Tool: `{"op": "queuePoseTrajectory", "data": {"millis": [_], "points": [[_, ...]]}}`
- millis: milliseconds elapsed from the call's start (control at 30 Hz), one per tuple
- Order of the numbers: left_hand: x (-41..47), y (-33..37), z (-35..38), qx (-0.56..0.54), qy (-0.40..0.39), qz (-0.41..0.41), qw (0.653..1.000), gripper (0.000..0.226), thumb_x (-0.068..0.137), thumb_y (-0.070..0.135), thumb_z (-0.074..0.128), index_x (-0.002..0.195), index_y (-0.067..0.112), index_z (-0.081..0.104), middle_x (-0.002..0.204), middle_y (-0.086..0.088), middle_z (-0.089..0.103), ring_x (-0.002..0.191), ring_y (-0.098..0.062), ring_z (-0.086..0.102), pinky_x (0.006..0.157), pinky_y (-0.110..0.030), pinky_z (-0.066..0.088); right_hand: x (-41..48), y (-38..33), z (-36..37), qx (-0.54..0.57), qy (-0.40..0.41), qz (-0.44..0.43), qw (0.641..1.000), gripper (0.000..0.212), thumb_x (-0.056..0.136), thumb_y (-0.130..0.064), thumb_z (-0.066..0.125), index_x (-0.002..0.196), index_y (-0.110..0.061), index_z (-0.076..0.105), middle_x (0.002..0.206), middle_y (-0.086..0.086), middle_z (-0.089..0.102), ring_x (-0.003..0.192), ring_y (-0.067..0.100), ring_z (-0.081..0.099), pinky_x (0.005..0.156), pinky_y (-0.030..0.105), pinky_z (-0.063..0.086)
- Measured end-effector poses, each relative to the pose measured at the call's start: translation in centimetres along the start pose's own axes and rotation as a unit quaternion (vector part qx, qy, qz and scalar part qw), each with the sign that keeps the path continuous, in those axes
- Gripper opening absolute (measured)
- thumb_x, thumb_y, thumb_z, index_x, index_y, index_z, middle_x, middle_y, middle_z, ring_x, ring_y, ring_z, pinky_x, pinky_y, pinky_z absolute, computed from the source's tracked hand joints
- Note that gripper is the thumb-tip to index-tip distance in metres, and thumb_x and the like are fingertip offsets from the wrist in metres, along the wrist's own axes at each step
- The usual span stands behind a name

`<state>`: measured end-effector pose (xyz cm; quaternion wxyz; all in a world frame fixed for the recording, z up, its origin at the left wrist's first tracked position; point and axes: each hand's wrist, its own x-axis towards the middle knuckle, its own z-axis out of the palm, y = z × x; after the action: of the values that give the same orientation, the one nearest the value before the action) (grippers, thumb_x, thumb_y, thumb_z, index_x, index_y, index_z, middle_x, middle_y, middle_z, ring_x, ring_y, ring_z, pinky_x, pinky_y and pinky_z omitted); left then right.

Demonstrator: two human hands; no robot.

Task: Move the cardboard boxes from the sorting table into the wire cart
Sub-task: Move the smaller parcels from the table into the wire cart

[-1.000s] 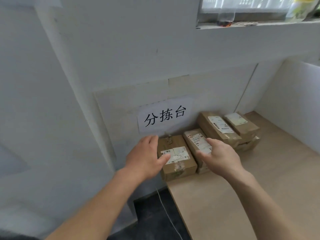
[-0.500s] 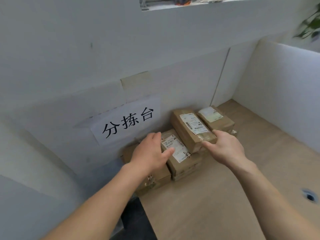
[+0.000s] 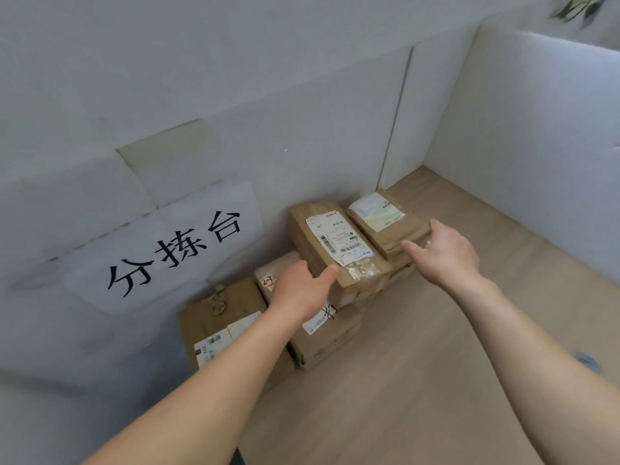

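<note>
On the sorting table (image 3: 436,364), boxes stand along the wall under a paper sign (image 3: 174,250). The left hand (image 3: 298,293) lays its thumb on the near corner of the tilted box (image 3: 335,246). Its fingers are hidden, so I cannot tell whether it grips. The right hand (image 3: 443,253), spread open, touches the right box (image 3: 385,219).

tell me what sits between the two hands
In the head view, the cardboard box with the barcode label lies between the left hand and the right hand, propped on the lower boxes.
</note>
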<state>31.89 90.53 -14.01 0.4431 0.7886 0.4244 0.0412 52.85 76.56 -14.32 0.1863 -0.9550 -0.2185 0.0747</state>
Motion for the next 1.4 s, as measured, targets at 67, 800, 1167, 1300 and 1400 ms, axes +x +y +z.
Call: {"op": "queuePoseTrajectory", "data": {"millis": [67, 800, 1167, 1300, 1400], "points": [[0.7, -0.2, 0.6, -0.011, -0.003, -0.007, 1.000, 0.033, 0.096, 0.054, 0.056, 0.119, 0.032, 0.065, 0.109, 0.015, 0.065, 0.095, -0.012, 0.056, 0.076, -0.026, 0.038, 1.2, 0.1, 0.4, 0.007, 0.002, 0.010, 1.000, 0.057, 0.087, -0.057, 0.063, 0.125, -0.016, 0.053, 0.126, 0.011, 0.062, 0.119, 0.035, 0.056, 0.081, 0.040, 0.041], [3.0, -1.2, 1.7, -0.287, 0.000, -0.087, 0.954, 0.035, 0.092, 0.030, 0.072, 0.120, 0.045, 0.057, 0.110, 0.013, 0.069, 0.099, -0.016, 0.070, 0.086, -0.047, 0.060, 0.5, 2.1, 6.3, 0.474, -0.021, 0.172, 0.863, 0.029, 0.086, -0.041, 0.071, 0.103, -0.020, 0.059, 0.097, -0.001, 0.063, 0.083, 0.019, 0.060, 0.069, 0.041, 0.052], [2.0, -2.4, 1.0, -0.351, -0.001, -0.099, 0.931, 0.059, 0.090, 0.013, 0.075, 0.137, 0.039, 0.051, 0.107, -0.001, 0.072, 0.088, -0.020, 0.075, 0.068, -0.042, 0.063, -1.6, 1.9, 6.8, 0.559, -0.119, 0.238, 0.785, 0.038, 0.090, -0.040, 0.071, 0.122, -0.024, 0.055, 0.130, 0.000, 0.058, 0.118, 0.032, 0.056, 0.086, 0.052, 0.050], [1.3, -2.7, 0.1, -0.352, 0.006, -0.080, 0.933, 0.062, 0.089, 0.011, 0.076, 0.139, 0.037, 0.051, 0.111, 0.000, 0.070, 0.091, -0.023, 0.074, 0.067, -0.042, 0.064, -2.8, 2.0, 6.4, 0.599, -0.105, 0.219, 0.763, 0.019, 0.090, -0.032, 0.071, 0.107, -0.026, 0.065, 0.120, 0.002, 0.064, 0.108, 0.028, 0.062, 0.076, 0.043, 0.053], [0.8, -2.8, -0.9, -0.348, 0.010, -0.056, 0.936, 0.061, 0.089, 0.012, 0.075, 0.139, 0.038, 0.051, 0.113, 0.006, 0.070, 0.091, -0.019, 0.074, 0.068, -0.042, 0.064, -3.8, 1.7, 5.6, 0.613, -0.084, 0.189, 0.762, 0.004, 0.090, -0.030, 0.071, 0.092, -0.031, 0.075, 0.103, -0.004, 0.071, 0.094, 0.022, 0.065, 0.072, 0.040, 0.053]]}}
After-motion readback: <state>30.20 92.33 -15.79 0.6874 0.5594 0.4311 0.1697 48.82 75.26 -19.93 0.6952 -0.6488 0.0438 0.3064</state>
